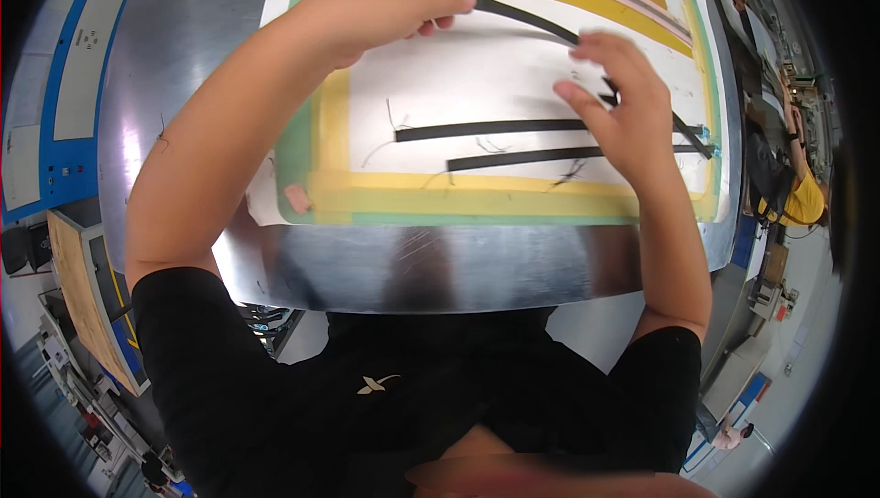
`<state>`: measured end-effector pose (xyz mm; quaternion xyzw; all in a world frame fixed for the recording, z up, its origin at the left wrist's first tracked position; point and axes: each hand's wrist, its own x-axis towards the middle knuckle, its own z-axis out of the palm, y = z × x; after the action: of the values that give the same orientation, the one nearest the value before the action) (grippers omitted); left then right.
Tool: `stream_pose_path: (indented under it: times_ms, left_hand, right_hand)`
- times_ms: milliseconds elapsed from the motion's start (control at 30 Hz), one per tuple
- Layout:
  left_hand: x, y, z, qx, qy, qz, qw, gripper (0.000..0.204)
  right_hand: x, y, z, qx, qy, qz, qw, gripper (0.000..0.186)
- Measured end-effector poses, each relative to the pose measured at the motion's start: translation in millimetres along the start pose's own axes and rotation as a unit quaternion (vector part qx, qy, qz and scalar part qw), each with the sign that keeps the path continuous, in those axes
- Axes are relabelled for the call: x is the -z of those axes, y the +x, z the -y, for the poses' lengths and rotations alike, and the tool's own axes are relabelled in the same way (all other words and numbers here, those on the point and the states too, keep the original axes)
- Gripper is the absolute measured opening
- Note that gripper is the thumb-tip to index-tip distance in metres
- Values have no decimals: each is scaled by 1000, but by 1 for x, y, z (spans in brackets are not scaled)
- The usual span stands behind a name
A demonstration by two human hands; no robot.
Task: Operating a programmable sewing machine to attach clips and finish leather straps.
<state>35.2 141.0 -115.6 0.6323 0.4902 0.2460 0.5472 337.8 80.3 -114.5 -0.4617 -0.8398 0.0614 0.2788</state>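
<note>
Metal worktop [495, 269]: my left hand [394, 3] is pinching one black strip [527, 20] endwise; my right hand [628, 99] is curving over it, grip unclear; even tension should be preventing twists.

Shiny metal table [367, 260], blue-and-white panel [82, 72] at left, wooden-topped cabinet [84, 301], pale grey floor [811, 319]

A black shirt [495, 370] with short sleeves [192, 342] bears a small, pale, crossed emblem [373, 384] in front.
</note>
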Motion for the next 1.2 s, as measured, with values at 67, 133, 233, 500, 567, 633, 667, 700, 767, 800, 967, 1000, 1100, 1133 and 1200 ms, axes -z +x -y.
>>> stream_pose_path:
  times_ms: [67, 133, 233, 500, 567, 633, 667, 700, 767, 800, 967, 1000, 1100, 1133, 1200]
  left_hand:
    - [-7, 6, 0, -12, -5, 37, 999, 21]
    - [-12, 11, 0, -19, -30, 42, 998, 21]
    - [-14, 21, 1, -25, -16, 62, 998, 23]
    - [-14, 65, 15, -213, 413, -167, 870, 49]
    - [-21, 79, 21, -217, 452, -203, 841, 58]
    - [-24, 82, 31, -218, 480, -218, 821, 63]
    - [-26, 84, 35, -228, 492, -229, 809, 65]
    - [-24, 85, 38, -229, 504, -233, 799, 65]
    - [-13, 82, 40, -203, 541, -230, 783, 64]
    - [-5, 82, 38, -234, 525, -229, 786, 61]
    - [25, 82, 20, 7, 564, -177, 807, 47]
    - [25, 82, 20, -25, 543, -196, 816, 44]
    - [21, 86, 23, -177, 472, -263, 823, 32]
    - [18, 88, 26, -197, 438, -246, 842, 29]
    - [16, 94, 33, -224, 393, -225, 863, 24]
  right_hand:
    - [-12, 14, -1, 24, -3, -22, 999, 40]
    - [-25, 27, -4, 42, 35, -32, 998, 42]
    - [-27, 36, -11, -87, 110, 88, 986, 36]
    - [-25, 63, -45, 19, 29, 145, 989, 26]
    - [-26, 72, -51, 59, -2, 153, 986, 25]
    - [-30, 82, -53, 85, -19, 148, 985, 23]
    - [-31, 88, -55, 104, -28, 142, 984, 22]
    - [-32, 95, -56, 116, -36, 141, 983, 21]
    - [-37, 108, -58, 138, -51, 144, 979, 22]
    - [-40, 117, -59, 151, -61, 144, 976, 24]
    - [-61, 145, -74, 97, -7, 93, 991, 26]
    - [-69, 150, -77, 97, -24, 73, 992, 25]
    - [-84, 153, -88, 78, -8, 68, 995, 27]
    - [-87, 151, -91, 38, 1, 102, 994, 28]
    - [-90, 149, -94, 62, 2, 77, 995, 30]
